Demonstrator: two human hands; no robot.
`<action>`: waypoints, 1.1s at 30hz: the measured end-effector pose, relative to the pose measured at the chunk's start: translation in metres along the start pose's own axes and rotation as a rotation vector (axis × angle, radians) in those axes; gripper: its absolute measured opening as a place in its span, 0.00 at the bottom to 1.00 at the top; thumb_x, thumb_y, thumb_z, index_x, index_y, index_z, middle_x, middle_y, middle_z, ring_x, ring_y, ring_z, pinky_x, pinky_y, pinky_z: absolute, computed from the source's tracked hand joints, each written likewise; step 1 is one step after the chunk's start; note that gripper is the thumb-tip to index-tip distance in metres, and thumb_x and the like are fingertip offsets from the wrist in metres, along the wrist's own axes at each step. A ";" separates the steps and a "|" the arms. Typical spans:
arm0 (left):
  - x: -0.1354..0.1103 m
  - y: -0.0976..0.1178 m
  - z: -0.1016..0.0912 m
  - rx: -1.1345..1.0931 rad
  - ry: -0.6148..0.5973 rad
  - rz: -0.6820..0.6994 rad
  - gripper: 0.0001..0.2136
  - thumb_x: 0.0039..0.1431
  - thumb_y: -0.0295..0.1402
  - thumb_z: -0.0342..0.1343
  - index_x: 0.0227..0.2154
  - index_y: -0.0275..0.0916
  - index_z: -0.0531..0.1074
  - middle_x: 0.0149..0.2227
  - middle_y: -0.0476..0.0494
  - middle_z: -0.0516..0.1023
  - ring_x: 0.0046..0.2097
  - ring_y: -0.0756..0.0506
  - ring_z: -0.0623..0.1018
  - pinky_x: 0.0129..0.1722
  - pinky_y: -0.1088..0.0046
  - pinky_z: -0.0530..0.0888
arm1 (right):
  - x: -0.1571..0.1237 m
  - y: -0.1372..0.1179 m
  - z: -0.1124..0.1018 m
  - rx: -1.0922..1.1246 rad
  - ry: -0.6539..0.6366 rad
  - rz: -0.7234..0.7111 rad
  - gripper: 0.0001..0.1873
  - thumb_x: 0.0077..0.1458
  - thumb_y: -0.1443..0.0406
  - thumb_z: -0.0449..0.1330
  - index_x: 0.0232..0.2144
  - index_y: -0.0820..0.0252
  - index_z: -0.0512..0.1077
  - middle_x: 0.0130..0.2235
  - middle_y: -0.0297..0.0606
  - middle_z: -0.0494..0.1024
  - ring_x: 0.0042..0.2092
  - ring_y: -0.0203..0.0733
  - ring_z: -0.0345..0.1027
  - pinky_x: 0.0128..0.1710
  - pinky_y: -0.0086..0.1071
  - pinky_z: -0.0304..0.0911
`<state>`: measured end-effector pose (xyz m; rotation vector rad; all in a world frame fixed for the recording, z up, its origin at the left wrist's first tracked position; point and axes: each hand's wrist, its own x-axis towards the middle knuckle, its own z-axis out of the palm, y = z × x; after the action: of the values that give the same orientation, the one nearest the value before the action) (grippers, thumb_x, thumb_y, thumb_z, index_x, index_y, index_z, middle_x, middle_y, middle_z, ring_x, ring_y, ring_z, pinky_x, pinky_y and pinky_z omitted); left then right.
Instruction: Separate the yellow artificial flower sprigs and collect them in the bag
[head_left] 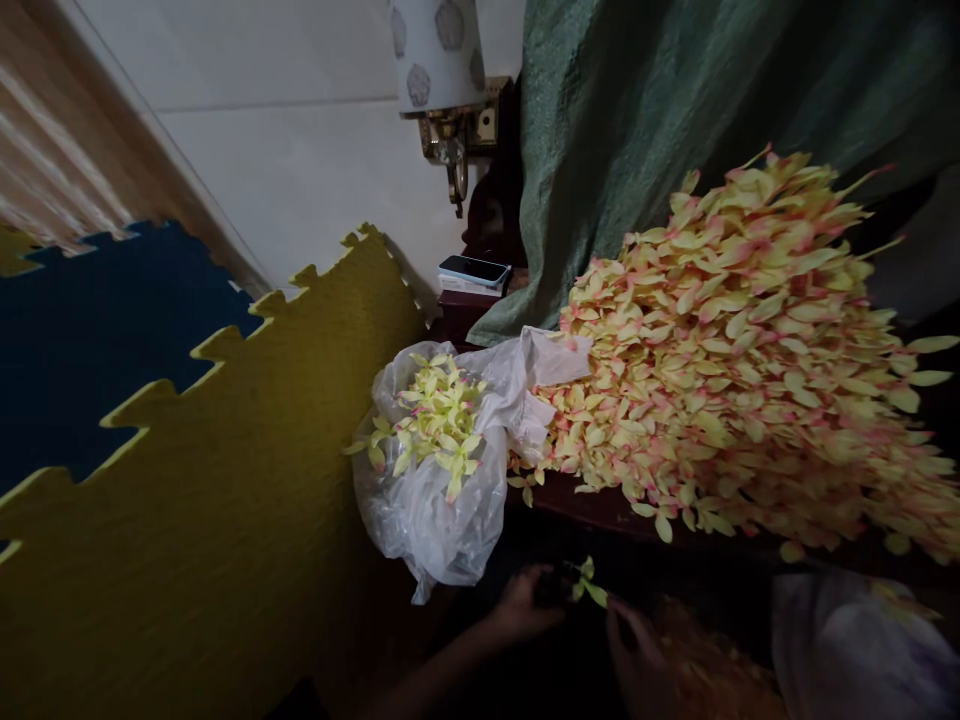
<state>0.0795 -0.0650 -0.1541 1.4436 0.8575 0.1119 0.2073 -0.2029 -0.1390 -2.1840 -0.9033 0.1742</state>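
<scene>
My left hand (521, 603) and my right hand (637, 650) meet low in the dim bottom centre. Between them is a small yellow-green artificial flower (586, 585); the left fingers are curled round its dark base, the right fingertips touch it from the right. Just above the hands lies a clear plastic bag (442, 520) holding several yellow-green flowers (439, 415). To the right spreads a large heap of yellow-and-pink petals (750, 370) on a dark surface.
Yellow foam mat (225, 480) and blue foam mat (97, 340) lean at the left. A phone (474, 269) lies on a small stand under a wall lamp (439, 60). Green cloth (637, 130) hangs behind the heap. Another plastic bag (862, 640) sits bottom right.
</scene>
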 end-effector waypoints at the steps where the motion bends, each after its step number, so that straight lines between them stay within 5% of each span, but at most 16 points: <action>1: -0.003 0.005 -0.001 0.002 -0.010 0.029 0.40 0.31 0.31 0.72 0.55 0.38 0.71 0.53 0.32 0.74 0.52 0.33 0.74 0.53 0.57 0.69 | -0.002 -0.006 -0.004 0.051 -0.023 0.102 0.21 0.57 0.49 0.53 0.31 0.56 0.79 0.33 0.42 0.84 0.33 0.50 0.79 0.31 0.38 0.74; 4: -0.020 0.031 -0.008 0.035 -0.046 0.211 0.43 0.28 0.33 0.74 0.55 0.39 0.71 0.57 0.33 0.71 0.57 0.34 0.70 0.56 0.62 0.67 | -0.004 -0.028 -0.018 0.277 -0.151 0.307 0.19 0.50 0.48 0.60 0.30 0.55 0.80 0.33 0.41 0.84 0.35 0.52 0.79 0.33 0.37 0.75; 7: -0.045 0.067 -0.020 0.099 0.008 0.294 0.18 0.58 0.37 0.56 0.49 0.38 0.77 0.44 0.34 0.80 0.44 0.40 0.78 0.45 0.64 0.72 | -0.004 -0.053 -0.031 0.468 -0.184 0.247 0.16 0.47 0.51 0.64 0.31 0.55 0.81 0.35 0.42 0.84 0.37 0.51 0.79 0.36 0.34 0.74; 11: -0.072 0.105 -0.038 0.056 -0.008 0.241 0.18 0.55 0.41 0.60 0.44 0.35 0.79 0.35 0.38 0.83 0.35 0.42 0.79 0.35 0.70 0.72 | 0.007 -0.092 -0.045 0.582 -0.123 -0.001 0.13 0.44 0.58 0.68 0.35 0.55 0.80 0.36 0.41 0.81 0.37 0.47 0.76 0.37 0.32 0.72; 13: -0.081 0.115 -0.046 0.004 -0.005 0.231 0.19 0.50 0.44 0.64 0.38 0.33 0.81 0.30 0.40 0.82 0.30 0.45 0.76 0.31 0.73 0.69 | 0.017 -0.113 -0.049 0.649 -0.171 0.020 0.10 0.46 0.58 0.68 0.30 0.56 0.79 0.32 0.40 0.79 0.34 0.44 0.74 0.34 0.30 0.71; 22: -0.099 0.130 -0.063 -0.290 0.065 0.248 0.24 0.55 0.50 0.58 0.21 0.31 0.79 0.21 0.43 0.74 0.26 0.50 0.71 0.29 0.75 0.67 | 0.041 -0.172 -0.034 1.200 -0.328 0.639 0.19 0.34 0.55 0.75 0.24 0.59 0.73 0.24 0.30 0.71 0.27 0.34 0.63 0.27 0.24 0.63; 30: -0.111 0.138 -0.078 -0.321 0.020 0.389 0.24 0.60 0.49 0.54 0.19 0.33 0.77 0.20 0.47 0.71 0.25 0.52 0.68 0.28 0.76 0.64 | 0.050 -0.202 -0.039 1.234 -0.501 0.675 0.21 0.33 0.55 0.75 0.20 0.60 0.70 0.19 0.30 0.68 0.23 0.33 0.60 0.22 0.25 0.60; 33: -0.115 0.142 -0.087 -0.219 0.106 0.425 0.24 0.61 0.47 0.53 0.19 0.33 0.75 0.18 0.50 0.66 0.23 0.53 0.64 0.26 0.77 0.61 | 0.056 -0.207 -0.033 1.254 -0.528 0.679 0.19 0.32 0.57 0.76 0.20 0.60 0.72 0.20 0.30 0.70 0.24 0.33 0.62 0.22 0.25 0.62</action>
<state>0.0083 -0.0323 0.0324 1.4020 0.5906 0.5893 0.1475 -0.0889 0.0356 -1.1283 -0.1011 1.2941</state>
